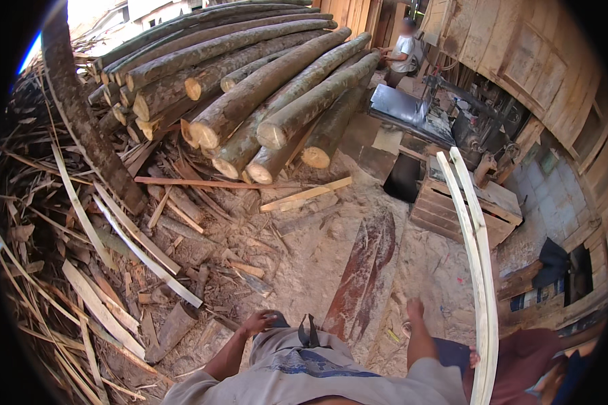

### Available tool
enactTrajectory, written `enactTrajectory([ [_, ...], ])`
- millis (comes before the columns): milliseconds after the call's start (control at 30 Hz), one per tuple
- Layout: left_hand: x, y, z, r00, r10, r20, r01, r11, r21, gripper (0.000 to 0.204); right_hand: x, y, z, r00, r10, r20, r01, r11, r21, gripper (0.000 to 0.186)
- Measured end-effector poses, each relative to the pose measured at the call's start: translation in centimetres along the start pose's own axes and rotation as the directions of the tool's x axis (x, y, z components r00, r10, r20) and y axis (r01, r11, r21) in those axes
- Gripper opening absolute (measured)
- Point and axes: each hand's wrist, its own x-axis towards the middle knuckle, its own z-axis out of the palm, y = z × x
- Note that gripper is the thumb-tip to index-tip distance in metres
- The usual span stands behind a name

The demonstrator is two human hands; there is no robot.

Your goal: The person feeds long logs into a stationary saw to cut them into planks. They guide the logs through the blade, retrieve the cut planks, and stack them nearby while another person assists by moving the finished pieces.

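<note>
My left hand [258,323] is beside my left hip, its fingers loosely bent and apart, next to dark blue cloth [277,320]. I see nothing held in it. My right hand [415,310] hangs low over the dusty ground, a little right of a wide reddish-brown plank [366,277]; its fingers are too small and unclear to read. To my right, a co-worker in a maroon shirt [520,364] has a hand [474,356] against two long pale wooden strips [478,263], which stand up side by side.
A stack of logs [236,101] lies ahead. Bark and offcuts [81,256] heap up at left, beside a leaning trunk [81,121]. At right are a machine with a metal table [412,115] and a wooden crate [452,206]. Another person [403,54] stands far back.
</note>
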Motion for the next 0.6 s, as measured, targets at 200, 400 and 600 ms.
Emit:
enactTrajectory([
  [200,5.0,26.6,-5.0,0.820,0.563,-0.105,-0.571,0.818,-0.074,0.065,16.6,-45.3,-9.0,0.854,-0.519,0.018,0.322,0.556,0.767,0.049],
  [400,14.2,53.1,-15.5,0.459,0.780,-0.425,-0.801,0.570,0.181,0.065,17.5,-70.3,-0.2,0.770,-0.464,0.437,-0.266,0.389,0.882,0.081],
  [600,21.5,55.2,-17.6,0.958,0.284,0.031,-0.251,0.889,-0.383,0.063,17.5,-74.7,5.2,0.693,-0.423,0.584,-0.658,-0.038,0.752,0.099],
])
